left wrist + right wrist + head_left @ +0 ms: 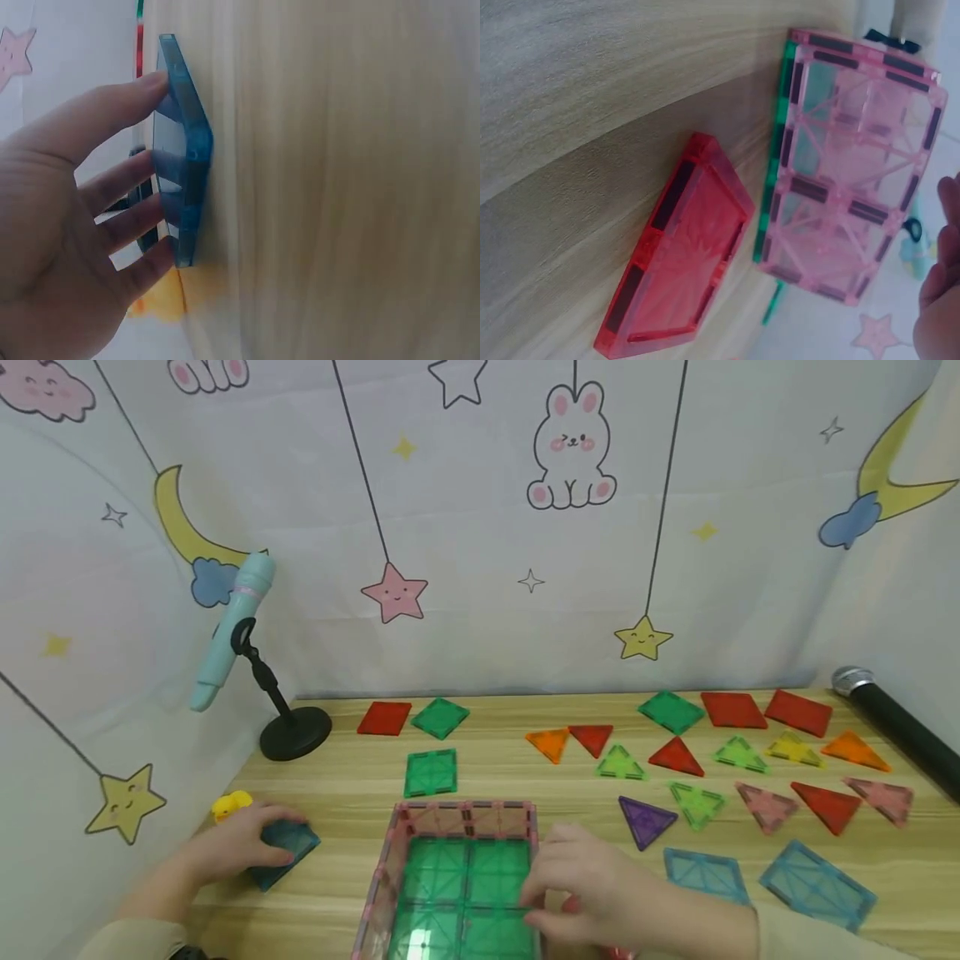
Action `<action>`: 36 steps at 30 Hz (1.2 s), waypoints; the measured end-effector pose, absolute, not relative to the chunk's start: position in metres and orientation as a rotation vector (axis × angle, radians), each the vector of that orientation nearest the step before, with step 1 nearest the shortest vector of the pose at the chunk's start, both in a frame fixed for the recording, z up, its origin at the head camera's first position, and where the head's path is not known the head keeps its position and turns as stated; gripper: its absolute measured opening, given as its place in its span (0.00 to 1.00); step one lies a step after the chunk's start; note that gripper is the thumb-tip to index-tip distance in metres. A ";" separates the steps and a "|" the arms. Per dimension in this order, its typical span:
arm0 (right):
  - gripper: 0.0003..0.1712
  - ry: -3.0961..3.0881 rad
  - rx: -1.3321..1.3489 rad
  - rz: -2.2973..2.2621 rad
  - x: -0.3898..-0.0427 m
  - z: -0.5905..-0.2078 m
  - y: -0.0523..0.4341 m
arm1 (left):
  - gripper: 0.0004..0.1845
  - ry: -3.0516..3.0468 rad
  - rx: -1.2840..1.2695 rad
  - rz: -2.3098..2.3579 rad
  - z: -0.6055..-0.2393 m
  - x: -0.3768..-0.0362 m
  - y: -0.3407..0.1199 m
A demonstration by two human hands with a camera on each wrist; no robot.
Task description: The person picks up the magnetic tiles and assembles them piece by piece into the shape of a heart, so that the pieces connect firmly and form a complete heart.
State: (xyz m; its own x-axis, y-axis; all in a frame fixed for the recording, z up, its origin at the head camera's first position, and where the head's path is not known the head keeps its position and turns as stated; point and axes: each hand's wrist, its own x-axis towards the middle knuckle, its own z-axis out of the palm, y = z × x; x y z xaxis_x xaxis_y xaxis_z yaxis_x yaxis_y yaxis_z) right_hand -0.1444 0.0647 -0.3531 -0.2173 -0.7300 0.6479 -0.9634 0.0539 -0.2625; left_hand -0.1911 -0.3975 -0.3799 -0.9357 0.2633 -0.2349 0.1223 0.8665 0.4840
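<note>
My left hand (236, 842) grips a blue translucent magnetic tile (288, 850) at the table's left side. In the left wrist view the thumb is at one end of the blue tile (191, 142) and the other fingertips are along its far face. A box of magnetic tiles, with pink walls (378, 877) and a green floor (435, 864), stands at the front middle. Over its right wall hovers my right hand (585, 889), fingers bent loosely and fingertips overlapping the rim. A red tile (682, 255) lies beside that pink wall (847, 165), mostly hidden by the hand in the head view.
A yellow toy (231, 803) sits behind my left hand. A turquoise microphone on a black stand (296, 733) is at the back left, a black microphone (907, 731) at the right. Loose triangles (697, 802), red tiles (733, 710) and blue tiles (817, 885) spread across the right side.
</note>
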 end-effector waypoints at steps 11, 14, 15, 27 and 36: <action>0.06 -2.074 1.613 1.041 -0.149 -0.356 0.078 | 0.30 2.825 0.424 0.564 -0.387 -0.214 -0.336; 0.03 -2.093 1.580 1.043 -0.149 -0.356 0.081 | 0.30 2.856 0.417 0.536 -0.387 -0.219 -0.329; 0.04 -2.106 1.566 1.045 -0.149 -0.355 0.081 | 0.30 2.864 0.416 0.543 -0.385 -0.220 -0.326; 0.03 -2.088 1.496 0.981 -0.161 -0.358 0.098 | 0.27 2.876 0.959 0.740 -0.322 -0.195 -0.259; 0.04 -2.231 1.400 0.922 -0.170 -0.360 0.109 | 0.28 2.631 1.156 0.535 -0.327 -0.184 -0.220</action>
